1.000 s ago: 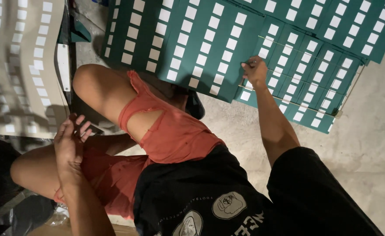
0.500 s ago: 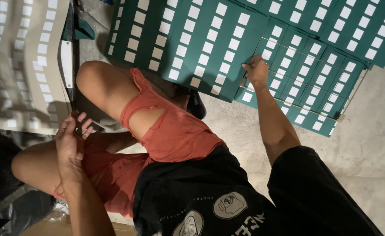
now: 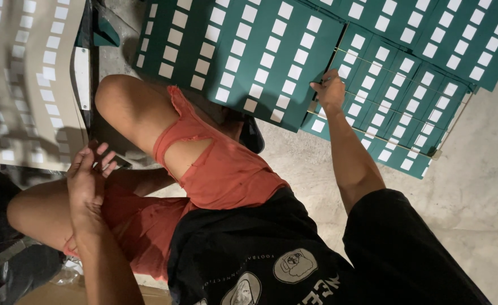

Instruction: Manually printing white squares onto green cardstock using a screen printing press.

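Closest to the camera you've got a black t-shirt (image 3: pixel 249 254) with pale round graphics, then red-orange shorts (image 3: pixel 220 175) that are pretty torn at the thigh. The person sits low with both knees up.

The left hand (image 3: pixel 86 179) hangs over the left knee, fingers loosely spread and a bit curled, not holding anything, just open in the air near the edge of a pale beige sheet (image 3: pixel 25 79) covered in rows of white squares. That sheet sits off to the left side, in shadow.

Further out, the right hand (image 3: pixel 331 90) reaches across the concrete floor (image 3: pixel 475 186) and its fingers are pinched on the edge of a dark green sheet (image 3: pixel 249 53) printed with white squares. It grips right where that big sheet overlaps a stack of green sheets (image 3: pixel 390 107) with the same pattern, fanned out and lying flat on the floor. Can't tell exactly which layer the fingers have, since the edges bunch up there.

More green sheets (image 3: pixel 441 34) lie at the top right, overlapping the stack. A dark shoe (image 3: pixel 253 135) pokes out just below the big sheet.
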